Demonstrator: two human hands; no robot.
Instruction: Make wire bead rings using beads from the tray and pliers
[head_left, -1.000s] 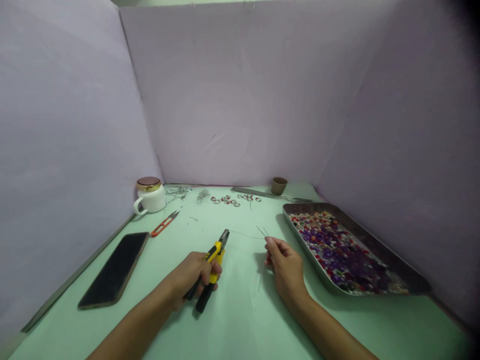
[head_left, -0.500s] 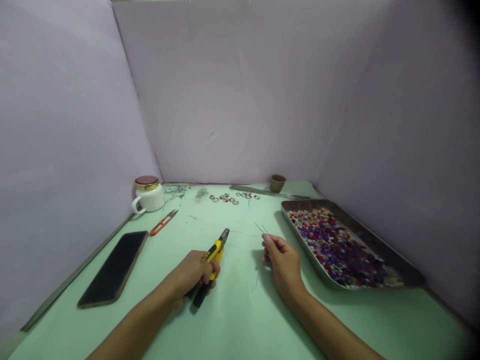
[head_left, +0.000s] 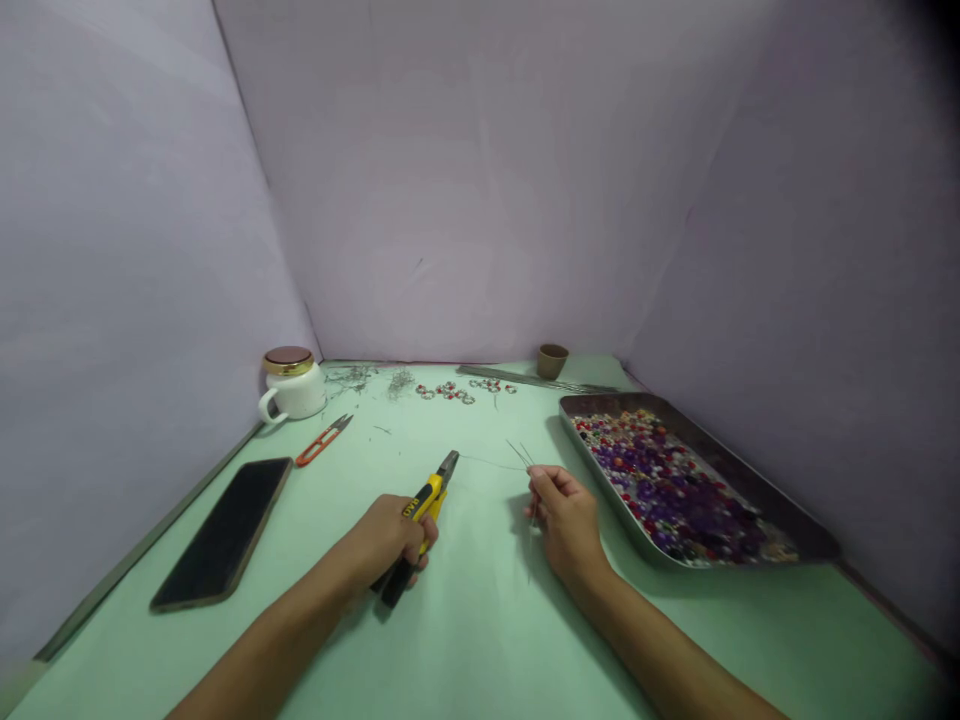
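My left hand [head_left: 397, 540] is wrapped round yellow-and-black pliers [head_left: 433, 493], whose jaws point up and away over the table. A thin wire [head_left: 491, 461] runs from the plier jaws across to my right hand [head_left: 566, 515]. The thumb and forefinger of that hand pinch thin wires, with a few ends sticking up past the fingertips. More of the wire hangs below the fingers, where something small and pale shows; I cannot make out what it is. Whether the jaws are closed tightly on the wire is too small to tell.
A metal tray [head_left: 637, 525] of mixed beads stands at right. Leftward lie a phone [head_left: 225, 535], orange thread snips [head_left: 324, 441] and a lidded white mug [head_left: 296, 395]. Along the back are wire scraps [head_left: 401, 383], beaded rings [head_left: 450, 391], straight wires [head_left: 517, 378] and a brown cup [head_left: 553, 362].
The whole view has shifted slightly. Both hands keep nearly the same pose, with the wire still stretched between the pliers and my right hand.
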